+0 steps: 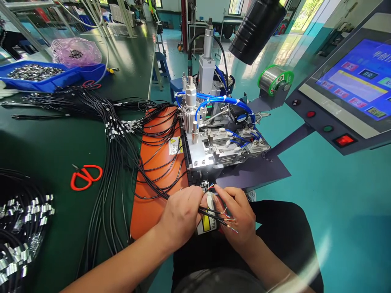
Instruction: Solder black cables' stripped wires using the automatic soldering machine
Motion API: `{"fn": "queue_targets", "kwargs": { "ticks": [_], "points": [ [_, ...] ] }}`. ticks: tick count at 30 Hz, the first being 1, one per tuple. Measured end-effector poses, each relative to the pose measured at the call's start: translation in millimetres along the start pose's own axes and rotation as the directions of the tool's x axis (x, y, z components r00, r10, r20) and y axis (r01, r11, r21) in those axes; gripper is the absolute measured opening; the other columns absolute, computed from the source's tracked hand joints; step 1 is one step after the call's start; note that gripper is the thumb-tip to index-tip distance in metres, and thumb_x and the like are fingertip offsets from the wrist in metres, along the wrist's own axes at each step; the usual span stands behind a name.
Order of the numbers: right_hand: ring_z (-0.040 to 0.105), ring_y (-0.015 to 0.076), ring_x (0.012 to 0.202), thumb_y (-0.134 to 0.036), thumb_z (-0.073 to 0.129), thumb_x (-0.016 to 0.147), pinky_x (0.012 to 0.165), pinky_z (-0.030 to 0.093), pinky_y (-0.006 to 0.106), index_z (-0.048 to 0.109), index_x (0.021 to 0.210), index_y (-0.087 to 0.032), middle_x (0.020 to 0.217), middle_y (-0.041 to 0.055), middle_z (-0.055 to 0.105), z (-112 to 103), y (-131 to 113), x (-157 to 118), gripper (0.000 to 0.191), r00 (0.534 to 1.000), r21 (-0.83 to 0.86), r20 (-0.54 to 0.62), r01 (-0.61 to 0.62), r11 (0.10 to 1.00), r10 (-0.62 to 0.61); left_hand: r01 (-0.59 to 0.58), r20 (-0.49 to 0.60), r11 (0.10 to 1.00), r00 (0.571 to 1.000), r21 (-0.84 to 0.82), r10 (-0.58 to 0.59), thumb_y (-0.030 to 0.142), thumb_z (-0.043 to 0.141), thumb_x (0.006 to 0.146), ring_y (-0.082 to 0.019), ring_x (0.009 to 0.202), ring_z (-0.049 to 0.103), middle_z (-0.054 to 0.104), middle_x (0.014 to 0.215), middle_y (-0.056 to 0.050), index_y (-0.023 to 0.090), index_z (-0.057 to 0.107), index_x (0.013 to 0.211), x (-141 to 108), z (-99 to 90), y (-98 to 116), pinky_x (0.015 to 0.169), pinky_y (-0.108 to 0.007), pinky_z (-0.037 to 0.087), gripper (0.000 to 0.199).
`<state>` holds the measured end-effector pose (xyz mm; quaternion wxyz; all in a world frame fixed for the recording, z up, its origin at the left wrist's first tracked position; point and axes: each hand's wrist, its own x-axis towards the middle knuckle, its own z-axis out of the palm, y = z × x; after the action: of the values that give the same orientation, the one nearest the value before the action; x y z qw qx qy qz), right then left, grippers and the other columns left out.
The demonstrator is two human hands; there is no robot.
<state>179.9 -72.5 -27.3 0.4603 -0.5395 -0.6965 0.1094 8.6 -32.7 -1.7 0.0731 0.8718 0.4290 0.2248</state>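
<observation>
My left hand (185,211) is closed around a bundle of thin black cables (155,188). Several stripped cable ends with coloured wires (230,224) stick out to the right below its fingers. My right hand (236,213) faces it, thumb and index finger pinching at the thin coloured wires (210,186) of one cable end; the exact contact is partly hidden. Both hands are just in front of the bench soldering machine (201,156), with its metal clamps and blue air hoses. Below the fingers shows a yellow and white label (207,224).
The cables run across an orange plate (146,219) onto a green table. Red-handled scissors (86,177), coiled cables (27,211) and a blue tray (39,75) of small metal parts lie left. Right are a solder spool (275,80) and touchscreen panel (354,81); a black cylinder (256,30) hangs above.
</observation>
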Motion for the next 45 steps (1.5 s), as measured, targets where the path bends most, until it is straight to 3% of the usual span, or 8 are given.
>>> {"fn": "queue_targets", "kwargs": {
  "ticks": [5, 8, 17, 29, 36, 45],
  "points": [
    [0.059, 0.0172, 0.077, -0.019, 0.058, 0.09, 0.071, 0.05, 0.031, 0.07, 0.098, -0.022, 0.089, 0.005, 0.062, 0.8, -8.8, 14.1, 0.014, 0.972, 0.13, 0.036, -0.237, 0.963, 0.234, 0.004, -0.009, 1.0, 1.0, -0.001, -0.004, 0.022, 0.042, 0.097, -0.014, 0.058, 0.046, 0.051, 0.066, 0.0, 0.019, 0.047, 0.072, 0.7, 0.0, -1.0, 0.057, -0.028, 0.036, 0.025],
    [0.057, 0.0151, 0.072, -0.021, 0.06, 0.09, 0.066, 0.048, 0.028, 0.068, 0.087, -0.022, 0.084, 0.0027, 0.061, 0.9, -11.3, 23.1, 0.009, 0.958, 0.173, 0.075, -0.285, 0.943, 0.275, 0.005, -0.017, 1.0, 1.0, -0.02, -0.005, 0.022, 0.042, 0.097, -0.014, 0.059, 0.047, 0.051, 0.066, 0.001, 0.019, 0.047, 0.073, 0.4, 1.5, -2.4, 0.058, -0.027, 0.037, 0.024],
    [0.055, 0.0151, 0.076, -0.017, 0.055, 0.092, 0.068, 0.047, 0.028, 0.066, 0.091, -0.019, 0.085, 0.0037, 0.059, 9.0, -11.8, 17.4, 0.011, 0.985, 0.223, 0.063, -0.173, 0.959, 0.163, -0.025, -0.087, 0.998, 0.996, -0.06, 0.02, 0.022, 0.044, 0.097, -0.013, 0.057, 0.047, 0.05, 0.064, 0.001, 0.019, 0.047, 0.073, 1.4, 2.9, -2.5, 0.056, -0.027, 0.038, 0.024],
    [0.06, 0.0177, 0.081, -0.031, 0.063, 0.089, 0.073, 0.046, 0.029, 0.07, 0.084, -0.021, 0.085, 0.0034, 0.064, -3.7, -6.6, 28.5, 0.014, 0.897, 0.29, 0.216, -0.435, 0.852, 0.385, -0.035, -0.071, 0.998, 0.997, -0.051, 0.031, 0.023, 0.043, 0.098, -0.013, 0.057, 0.044, 0.046, 0.064, 0.001, 0.019, 0.045, 0.072, 0.4, 3.6, -1.8, 0.056, -0.026, 0.036, 0.026],
    [0.057, 0.0159, 0.071, -0.039, 0.066, 0.086, 0.064, 0.045, 0.027, 0.07, 0.08, -0.019, 0.08, 0.0027, 0.064, -3.3, -4.6, 34.7, 0.021, 0.807, 0.377, 0.349, -0.586, 0.717, 0.476, -0.046, -0.079, 0.998, 0.996, -0.03, 0.044, 0.023, 0.044, 0.097, -0.014, 0.059, 0.043, 0.046, 0.065, 0.001, 0.019, 0.045, 0.072, 0.5, 4.6, -2.5, 0.057, -0.027, 0.035, 0.026],
    [0.056, 0.0153, 0.071, -0.037, 0.069, 0.083, 0.066, 0.044, 0.027, 0.071, 0.08, -0.018, 0.079, 0.0022, 0.064, -4.1, 0.0, 37.5, 0.019, 0.79, 0.422, 0.372, -0.612, 0.668, 0.488, -0.058, -0.093, 0.997, 0.994, -0.046, 0.054, 0.021, 0.046, 0.096, -0.013, 0.058, 0.041, 0.045, 0.064, 0.001, 0.019, 0.047, 0.071, 1.8, 3.0, -1.4, 0.056, -0.028, 0.034, 0.026]
  ]
}}
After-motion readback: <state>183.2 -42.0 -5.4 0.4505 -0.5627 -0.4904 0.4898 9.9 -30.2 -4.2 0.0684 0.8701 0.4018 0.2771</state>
